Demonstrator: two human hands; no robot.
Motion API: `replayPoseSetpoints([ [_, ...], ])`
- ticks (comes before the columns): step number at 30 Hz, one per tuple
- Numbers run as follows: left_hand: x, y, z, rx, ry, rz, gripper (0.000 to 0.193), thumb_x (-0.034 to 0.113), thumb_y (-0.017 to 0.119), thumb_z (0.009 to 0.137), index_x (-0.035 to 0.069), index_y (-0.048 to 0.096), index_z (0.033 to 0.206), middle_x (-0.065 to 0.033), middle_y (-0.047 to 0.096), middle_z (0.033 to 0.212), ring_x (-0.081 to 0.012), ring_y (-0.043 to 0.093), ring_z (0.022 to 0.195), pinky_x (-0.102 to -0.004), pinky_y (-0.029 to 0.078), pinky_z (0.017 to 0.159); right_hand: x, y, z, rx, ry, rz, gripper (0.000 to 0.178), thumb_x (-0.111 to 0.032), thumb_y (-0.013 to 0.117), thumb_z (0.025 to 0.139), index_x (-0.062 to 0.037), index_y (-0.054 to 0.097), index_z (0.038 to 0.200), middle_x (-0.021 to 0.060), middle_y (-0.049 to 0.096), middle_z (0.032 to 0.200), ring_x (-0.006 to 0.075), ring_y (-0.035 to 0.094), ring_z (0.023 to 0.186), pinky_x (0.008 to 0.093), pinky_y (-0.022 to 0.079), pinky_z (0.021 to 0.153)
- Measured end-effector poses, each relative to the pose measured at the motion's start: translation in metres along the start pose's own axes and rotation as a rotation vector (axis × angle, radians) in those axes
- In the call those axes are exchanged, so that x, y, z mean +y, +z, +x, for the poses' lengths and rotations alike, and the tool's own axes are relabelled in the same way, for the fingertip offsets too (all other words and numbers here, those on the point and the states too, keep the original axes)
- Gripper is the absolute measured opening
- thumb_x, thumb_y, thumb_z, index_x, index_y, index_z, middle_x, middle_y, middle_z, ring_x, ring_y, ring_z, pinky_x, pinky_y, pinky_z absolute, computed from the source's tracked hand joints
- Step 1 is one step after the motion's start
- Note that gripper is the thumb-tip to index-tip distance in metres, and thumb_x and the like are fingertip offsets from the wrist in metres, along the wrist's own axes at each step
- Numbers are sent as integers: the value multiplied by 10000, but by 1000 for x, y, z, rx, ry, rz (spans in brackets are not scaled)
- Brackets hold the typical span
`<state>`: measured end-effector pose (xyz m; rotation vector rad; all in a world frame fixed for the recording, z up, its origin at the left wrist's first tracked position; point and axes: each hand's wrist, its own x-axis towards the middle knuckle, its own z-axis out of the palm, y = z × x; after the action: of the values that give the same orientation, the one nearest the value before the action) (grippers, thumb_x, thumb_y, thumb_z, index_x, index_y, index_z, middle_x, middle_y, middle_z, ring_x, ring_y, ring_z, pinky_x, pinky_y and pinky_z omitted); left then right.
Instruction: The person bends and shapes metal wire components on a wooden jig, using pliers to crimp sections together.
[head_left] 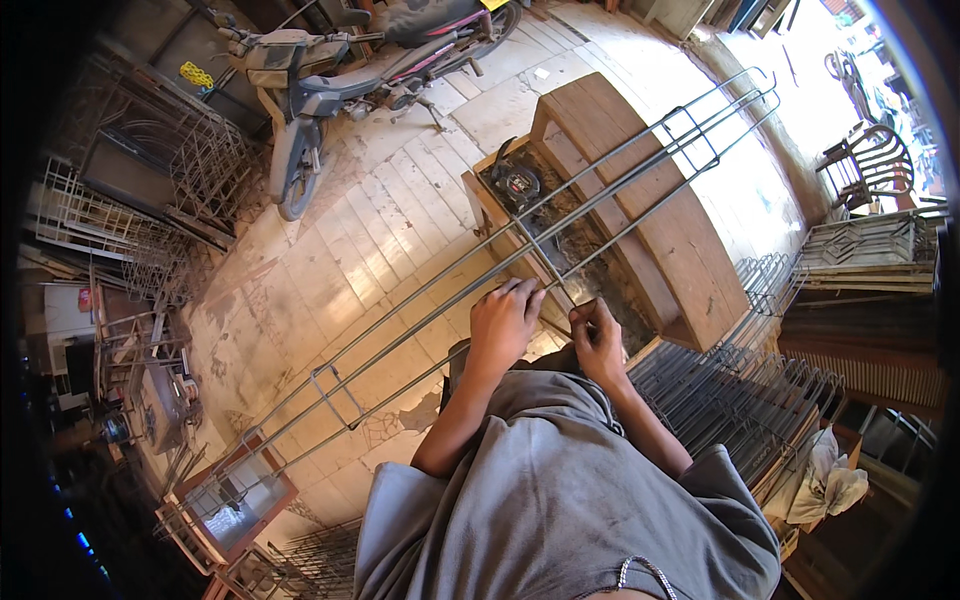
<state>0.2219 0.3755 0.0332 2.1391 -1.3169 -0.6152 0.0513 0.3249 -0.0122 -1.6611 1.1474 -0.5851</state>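
Observation:
A long steel rebar cage (600, 192) of thin rods runs diagonally from lower left to upper right, with rectangular stirrups (347, 390) spaced along it. It passes over a wooden bench (655, 210) in front of me. My left hand (507, 318) is closed around the cage's near rod, beside a stirrup at the bench edge. Just to its right, my right hand (597, 340) is pinched near that stirrup's lower corner; whatever its fingers hold is too small to make out. A black tape measure (517, 183) lies in the bench's open, dirty tray.
A dusty motorbike (300, 95) stands at far left on the tiled floor (350, 240). Several bent rods (730, 390) are stacked close on my right. A framed panel (235, 500) sits under the cage's lower-left end. A wooden chair (870, 165) stands at far right.

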Motion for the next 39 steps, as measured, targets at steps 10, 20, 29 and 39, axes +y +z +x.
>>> replayPoseSetpoints([
  [10,-6,10,17,-5,15,-204,260,236,659,902,9,717,1016,-181,716,908,-311,712,825,-369,549,737,-7,-1,2,45,-58,-38,55,-36,600,923,6,566,930,137,643,792,191,635,713,321,499,625],
  [20,-7,13,21,-51,-47,-399,261,238,692,870,14,715,1002,-165,725,919,-315,707,865,-392,543,797,-11,1,4,62,-65,-34,54,-8,606,899,13,570,933,162,658,838,263,668,758,354,503,669],
  [29,-7,22,20,8,-52,-394,206,153,720,856,-34,683,935,-159,729,843,-241,729,819,-337,551,744,-18,2,2,80,-52,-24,52,-5,598,886,14,582,932,176,654,810,278,667,735,355,503,662],
  [39,0,27,13,86,-18,-217,171,214,680,882,45,653,887,-138,713,819,-323,698,772,-393,529,660,-63,-21,9,-52,-355,-489,230,-107,587,882,-12,536,1085,209,614,649,395,635,558,466,513,517],
])
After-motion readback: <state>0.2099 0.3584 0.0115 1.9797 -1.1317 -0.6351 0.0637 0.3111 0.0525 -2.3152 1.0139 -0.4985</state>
